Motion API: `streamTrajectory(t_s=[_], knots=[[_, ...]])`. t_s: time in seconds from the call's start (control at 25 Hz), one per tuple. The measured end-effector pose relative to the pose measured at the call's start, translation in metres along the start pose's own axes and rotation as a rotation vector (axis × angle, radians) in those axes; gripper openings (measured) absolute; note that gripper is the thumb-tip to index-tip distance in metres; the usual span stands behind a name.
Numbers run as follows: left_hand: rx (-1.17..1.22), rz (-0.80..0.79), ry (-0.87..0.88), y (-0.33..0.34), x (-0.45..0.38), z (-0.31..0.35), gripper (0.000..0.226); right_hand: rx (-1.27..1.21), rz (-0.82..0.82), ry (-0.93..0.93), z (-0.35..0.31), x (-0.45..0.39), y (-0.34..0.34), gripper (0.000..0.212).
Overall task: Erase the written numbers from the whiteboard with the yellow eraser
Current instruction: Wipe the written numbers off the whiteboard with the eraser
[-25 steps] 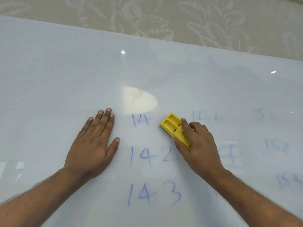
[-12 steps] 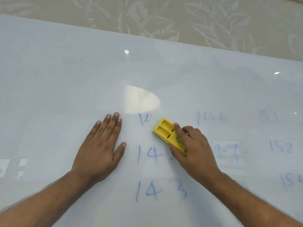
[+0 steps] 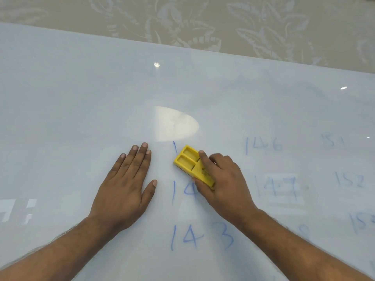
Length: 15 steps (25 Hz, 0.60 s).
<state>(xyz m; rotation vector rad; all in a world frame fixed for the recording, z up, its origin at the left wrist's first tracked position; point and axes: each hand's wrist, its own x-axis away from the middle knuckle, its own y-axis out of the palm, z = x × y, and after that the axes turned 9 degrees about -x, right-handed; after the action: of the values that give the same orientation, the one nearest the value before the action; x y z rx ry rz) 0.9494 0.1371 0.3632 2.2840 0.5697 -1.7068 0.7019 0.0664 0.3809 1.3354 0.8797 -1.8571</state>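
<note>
Your whiteboard point(image 3: 81, 110) fills nearly the whole view, lying glossy and pale under you, with a bright oval glare patch point(image 3: 175, 123) near its middle. Beyond its far edge runs a beige surface with a leaf pattern point(image 3: 203, 23). Blue numbers sit across the board: "143" point(image 3: 200, 237) nearest you, "146" point(image 3: 263, 145) farther right, a smeared "147" point(image 3: 281, 188) below it, and faint "151" point(image 3: 332, 141) and "152" point(image 3: 350, 180) toward the right edge. Just left of your right hand, a "14" point(image 3: 182, 190) shows, its last digit hidden or gone; you cannot tell which. Above it only a single stroke "1" point(image 3: 175, 148) shows, right beside the eraser.

Your left hand point(image 3: 125, 187) lies flat on the board, fingers spread slightly, gripping nothing. Your right hand point(image 3: 223, 183) is closed around the yellow eraser point(image 3: 191, 164), index finger laid along its top, pressing it to the board between the lone stroke and the "14".
</note>
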Motion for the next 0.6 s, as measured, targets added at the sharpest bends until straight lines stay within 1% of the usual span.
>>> streamTrajectory(t_s=[0.12, 0.32, 0.44, 0.6], knots=[[0.0, 0.0, -0.006, -0.001, 0.001, 0.001, 0.068, 0.039, 0.013, 0.005, 0.013, 0.004, -0.008, 0.059], [0.002, 0.015, -0.007, 0.0, 0.002, 0.001, 0.068, -0.008, 0.112, 0.109, 0.004, -0.037, 0.001, 0.06], [0.009, 0.023, -0.003, 0.002, 0.003, 0.001, 0.068, -0.029, 0.078, 0.059, -0.015, -0.045, 0.015, 0.061], [0.002, 0.02, 0.002, 0.003, 0.007, -0.001, 0.068, -0.012, -0.015, -0.031, -0.019, -0.008, 0.014, 0.06]])
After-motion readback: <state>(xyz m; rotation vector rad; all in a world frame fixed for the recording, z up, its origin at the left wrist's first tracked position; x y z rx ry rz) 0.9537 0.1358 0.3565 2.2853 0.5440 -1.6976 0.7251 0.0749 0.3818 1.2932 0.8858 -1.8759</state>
